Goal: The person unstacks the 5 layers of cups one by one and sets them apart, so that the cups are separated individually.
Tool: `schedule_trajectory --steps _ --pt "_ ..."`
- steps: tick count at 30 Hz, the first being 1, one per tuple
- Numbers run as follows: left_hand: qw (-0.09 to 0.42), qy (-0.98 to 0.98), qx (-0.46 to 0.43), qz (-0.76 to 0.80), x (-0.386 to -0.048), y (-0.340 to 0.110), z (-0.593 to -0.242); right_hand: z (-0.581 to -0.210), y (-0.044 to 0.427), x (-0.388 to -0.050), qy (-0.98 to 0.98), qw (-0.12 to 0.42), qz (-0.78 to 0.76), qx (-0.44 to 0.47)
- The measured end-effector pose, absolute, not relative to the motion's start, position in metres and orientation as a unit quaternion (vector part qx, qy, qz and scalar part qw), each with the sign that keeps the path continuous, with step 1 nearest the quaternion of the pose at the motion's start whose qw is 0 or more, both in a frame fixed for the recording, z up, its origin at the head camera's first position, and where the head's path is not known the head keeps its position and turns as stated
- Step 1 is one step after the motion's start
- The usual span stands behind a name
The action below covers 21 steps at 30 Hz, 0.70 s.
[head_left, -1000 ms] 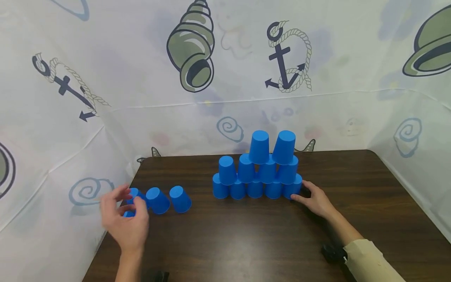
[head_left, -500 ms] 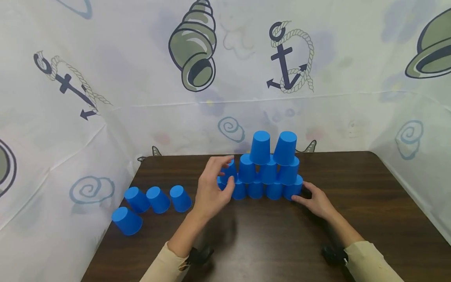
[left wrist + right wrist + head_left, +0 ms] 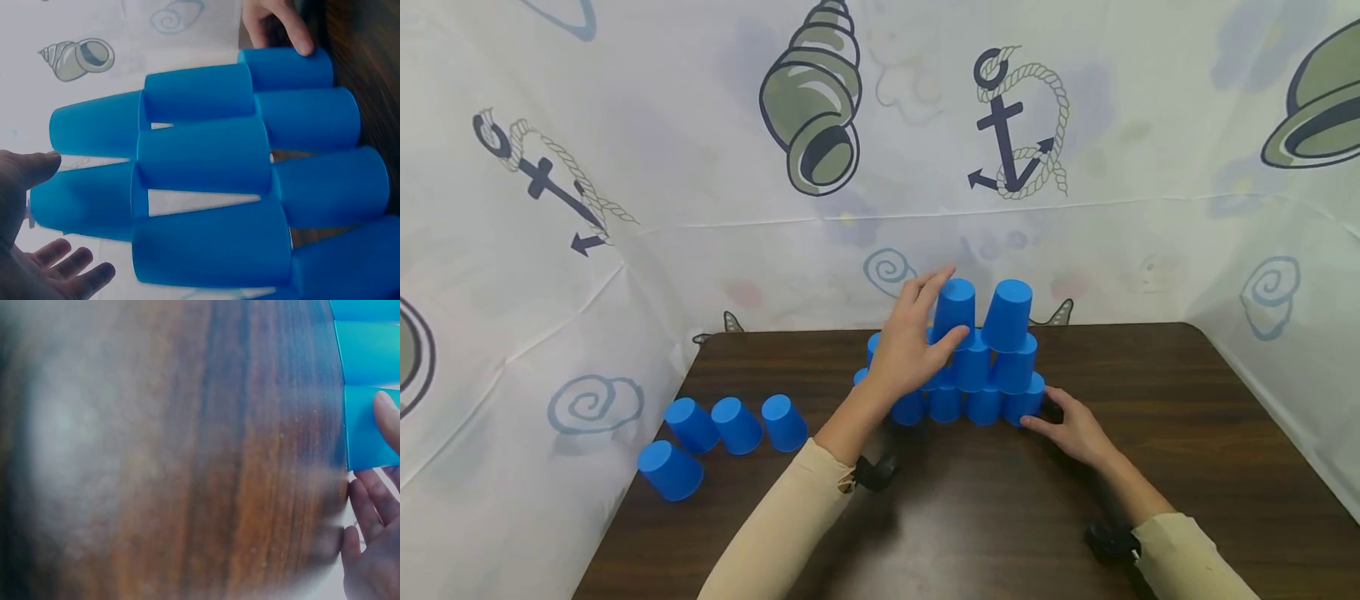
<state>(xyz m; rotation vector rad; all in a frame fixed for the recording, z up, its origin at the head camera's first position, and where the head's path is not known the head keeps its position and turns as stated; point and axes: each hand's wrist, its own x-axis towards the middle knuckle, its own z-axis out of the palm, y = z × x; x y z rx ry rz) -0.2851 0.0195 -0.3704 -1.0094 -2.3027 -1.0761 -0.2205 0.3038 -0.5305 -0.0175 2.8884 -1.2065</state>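
Observation:
Inverted blue cups stand stacked in three tiers. Around the left cup of the top tier is my left hand, its fingers spread behind and beside the cup and its thumb near the top; a grip cannot be made out. My right hand has its thumb on the front of the rightmost bottom cup and its fingers at the far side. The second top cup stands apart from the first. Some lower left cups are partly hidden by my left hand.
On the left of the brown table stand three inverted blue cups in a row, one of them here, with another blue cup in front. A patterned white cloth hangs behind and at both sides.
My left hand came from the separate cups at the left across to the stack, then up to the top tier. The right hand has stayed at the bottom right cup.

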Motion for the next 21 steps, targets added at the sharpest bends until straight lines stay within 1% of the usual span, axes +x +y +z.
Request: schedule_trajectory --steps 4,8,16,21 --pt "0.181 -0.835 -0.346 -0.387 -0.287 0.029 -0.371 -0.531 0.303 -0.221 0.92 0.008 -0.391 -0.008" --pt "0.179 -0.841 -0.332 -0.388 -0.288 0.033 -0.376 -0.531 0.303 -0.221 0.92 0.005 -0.391 -0.007" --pt "0.197 -0.828 -0.336 -0.402 -0.288 0.035 -0.381 -0.529 0.303 -0.218 0.921 0.008 -0.389 -0.001" --pt "0.223 -0.799 -0.345 -0.439 -0.28 0.028 -0.381 -0.53 0.304 -0.217 0.921 0.009 -0.389 0.002"
